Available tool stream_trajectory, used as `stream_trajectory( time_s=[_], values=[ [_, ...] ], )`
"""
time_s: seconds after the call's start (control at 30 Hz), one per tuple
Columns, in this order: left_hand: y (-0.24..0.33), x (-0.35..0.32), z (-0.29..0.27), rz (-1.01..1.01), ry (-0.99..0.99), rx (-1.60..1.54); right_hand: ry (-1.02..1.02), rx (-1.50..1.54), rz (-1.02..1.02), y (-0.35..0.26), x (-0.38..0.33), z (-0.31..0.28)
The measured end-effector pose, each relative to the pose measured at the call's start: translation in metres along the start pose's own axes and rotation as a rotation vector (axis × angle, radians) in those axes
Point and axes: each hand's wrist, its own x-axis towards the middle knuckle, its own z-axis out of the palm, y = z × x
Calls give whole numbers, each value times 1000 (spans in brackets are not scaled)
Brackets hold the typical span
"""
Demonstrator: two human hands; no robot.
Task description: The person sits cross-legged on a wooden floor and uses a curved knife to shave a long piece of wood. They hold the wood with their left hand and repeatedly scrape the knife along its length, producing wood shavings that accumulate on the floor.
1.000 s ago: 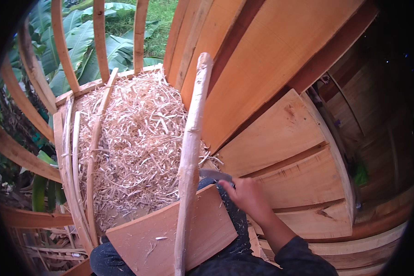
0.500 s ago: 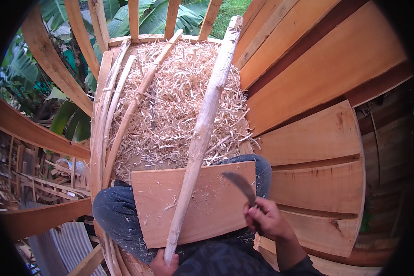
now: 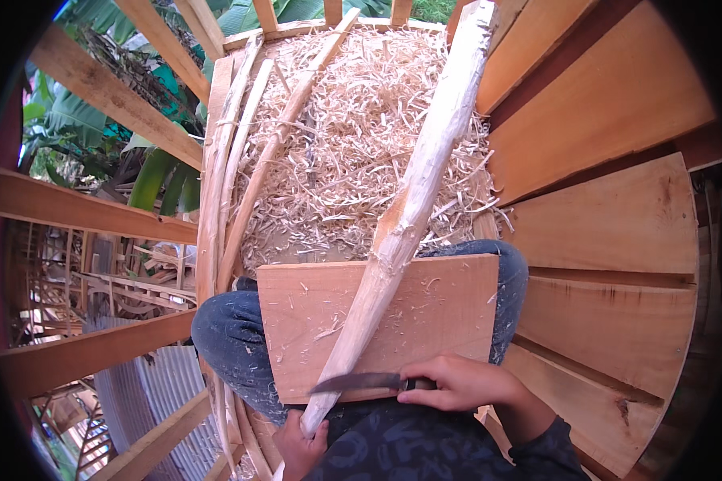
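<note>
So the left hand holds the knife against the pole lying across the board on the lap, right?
Not quite: the head view shows the right hand holding the knife against the pole. The left hand grips the pole's near end. The board does rest on the lap.

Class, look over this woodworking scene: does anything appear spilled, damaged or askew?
Pale wood shavings lie heaped across the floor beyond the lap board, with loose curls scattered on it. The long pole lies diagonally across the board, its surface pared unevenly.

Soft, even daylight fills the view, brightest on the pale shavings [image 3: 353,152] near the top edge; shadows are faint. No glare. The centre is sharp, while the rim bends straight planks [image 3: 610,232] (fisheye) and fades into a black vignette at every corner.
</note>
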Motion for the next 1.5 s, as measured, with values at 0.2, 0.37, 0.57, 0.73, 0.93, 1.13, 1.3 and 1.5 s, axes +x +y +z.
stream_trajectory(
  time_s=[0.2, 0.37, 0.57, 0.73, 0.93, 1.13, 1.3, 1.5],
  values=[
    [1, 6, 7, 32, 55, 27, 369, 131, 43, 1, -2, -15],
    [9, 9, 9, 66, 94, -1, 225, 128, 39, 10, -12, -12],
    [11, 11, 10, 58, 43, 64, 145, 82, 12, 6, -18, -3],
    [4, 14, 13, 82, 97, -13, 604, 212, 109, 1, -20, -14],
    [5, 19, 8, 158, 48, 60, 246, 107, 3, 5, -19, -10],
    [8, 23, 11, 196, 80, 37, 528, 219, 132, 1, -22, -13],
    [1, 21, 11, 176, 56, 65, 633, 511, 106, 2, -19, 6],
    [4, 23, 15, 173, 50, 37, 478, 549, -19, 6, -22, 10]
  ],
)
